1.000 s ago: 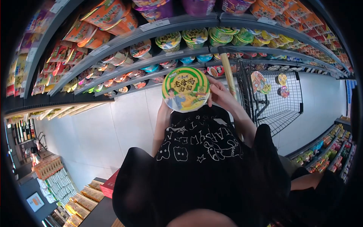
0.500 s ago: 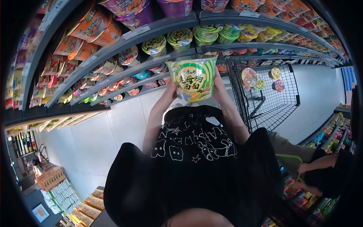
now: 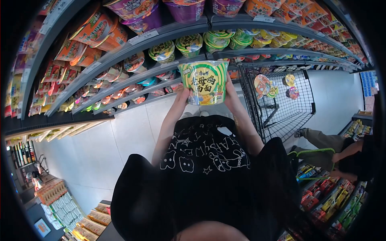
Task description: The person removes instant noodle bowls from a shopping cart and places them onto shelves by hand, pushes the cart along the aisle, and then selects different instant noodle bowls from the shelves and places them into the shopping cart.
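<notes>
A green and yellow noodle cup [image 3: 206, 83] is upright in front of my chest, its printed side facing me. My left hand [image 3: 183, 99] grips it at its left side, and my right hand [image 3: 231, 93] holds its right side. The fingers are partly hidden behind the cup. Just beyond it, similar green-lidded cups [image 3: 189, 44] stand on a shelf [image 3: 169, 66].
At the right stands a black wire cart [image 3: 287, 108] with several cups inside. Shelves of orange and purple cups [image 3: 183, 10] curve across the top. Another person [image 3: 354, 156] with a green-edged basket is at the lower right. Boxed goods [image 3: 94, 225] sit at the lower left.
The cup was tipped with its lid toward me and now shows its side. My left hand has come into view beside it. The other person has moved nearer to the cart.
</notes>
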Available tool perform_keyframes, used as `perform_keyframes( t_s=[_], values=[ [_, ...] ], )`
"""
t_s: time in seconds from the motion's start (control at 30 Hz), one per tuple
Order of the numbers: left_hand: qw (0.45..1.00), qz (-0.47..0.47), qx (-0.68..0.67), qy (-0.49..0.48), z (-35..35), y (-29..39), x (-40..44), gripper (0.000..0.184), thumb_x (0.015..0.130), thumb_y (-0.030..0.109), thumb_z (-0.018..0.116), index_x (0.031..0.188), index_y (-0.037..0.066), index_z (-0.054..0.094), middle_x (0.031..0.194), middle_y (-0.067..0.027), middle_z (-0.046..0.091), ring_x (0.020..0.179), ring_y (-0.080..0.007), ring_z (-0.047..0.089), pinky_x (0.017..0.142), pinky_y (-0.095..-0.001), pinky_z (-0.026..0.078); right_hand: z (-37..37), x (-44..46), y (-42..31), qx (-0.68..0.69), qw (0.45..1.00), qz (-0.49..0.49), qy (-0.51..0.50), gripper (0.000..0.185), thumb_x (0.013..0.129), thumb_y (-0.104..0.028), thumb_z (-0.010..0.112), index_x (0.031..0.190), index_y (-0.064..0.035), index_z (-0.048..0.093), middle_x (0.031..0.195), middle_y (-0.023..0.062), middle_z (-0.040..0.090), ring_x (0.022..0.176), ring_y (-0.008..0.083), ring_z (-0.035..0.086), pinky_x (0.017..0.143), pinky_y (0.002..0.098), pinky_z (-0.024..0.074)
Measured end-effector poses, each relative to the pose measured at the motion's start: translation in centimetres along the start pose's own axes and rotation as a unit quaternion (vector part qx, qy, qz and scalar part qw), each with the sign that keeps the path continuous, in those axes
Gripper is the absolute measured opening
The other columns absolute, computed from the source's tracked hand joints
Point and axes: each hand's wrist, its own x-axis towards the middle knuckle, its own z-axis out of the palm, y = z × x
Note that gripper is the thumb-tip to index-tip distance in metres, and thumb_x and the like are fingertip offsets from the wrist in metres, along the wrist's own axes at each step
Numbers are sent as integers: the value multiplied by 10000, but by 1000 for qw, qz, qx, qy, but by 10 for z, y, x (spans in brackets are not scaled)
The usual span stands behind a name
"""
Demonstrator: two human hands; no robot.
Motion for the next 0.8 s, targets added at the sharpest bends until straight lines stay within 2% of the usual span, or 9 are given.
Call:
perform_keyframes(
  t_s=[0.13, 0.33, 0.43, 0.5, 0.8],
  values=[
    [999, -2, -8, 34, 12, 13, -7, 480, 872, 443, 320, 1089, 27, 420, 977, -53, 472, 915, -130, 433, 791, -271, 363, -6, 2, 7, 4, 1000, 5, 3, 512, 894, -239, 341, 1331, -110, 110, 1335, 27, 205, 1212, 141, 224, 964, 291, 226],
    [999, -1, 27, 40, -2, -4, -7, 516, 881, 408, 319, 1157, -23, 381, 1079, -103, 463, 992, -156, 425, 848, -266, 332, -5, 0, 9, -8, 1000, -3, -12, 512, 893, -257, 347, 1329, -109, 124, 1326, 34, 220, 1208, 143, 230, 962, 298, 229],
    [998, 39, 41, 36, -4, -7, -7, 533, 880, 402, 330, 1158, -50, 378, 1095, -122, 462, 1005, -165, 422, 861, -269, 323, -5, -1, 10, -28, 999, 21, 5, 513, 891, -270, 351, 1328, -114, 131, 1316, 42, 236, 1197, 149, 254, 952, 308, 249],
    [994, 15, 65, 89, -3, -7, -7, 512, 879, 378, 353, 1149, -55, 390, 1072, -133, 483, 995, -167, 431, 861, -266, 322, -4, -1, 9, -34, 998, 44, 20, 516, 890, -276, 354, 1328, -118, 132, 1311, 45, 245, 1190, 154, 267, 945, 314, 261],
    [993, 73, 71, 63, 11, 10, -15, 478, 879, 329, 380, 1158, -60, 375, 1053, -135, 501, 977, -161, 444, 859, -260, 325, -3, -3, 8, -63, 995, 68, 27, 576, 871, -336, 382, 1332, -123, 109, 1303, 59, 254, 1182, 165, 281, 934, 326, 275]
  ],
)
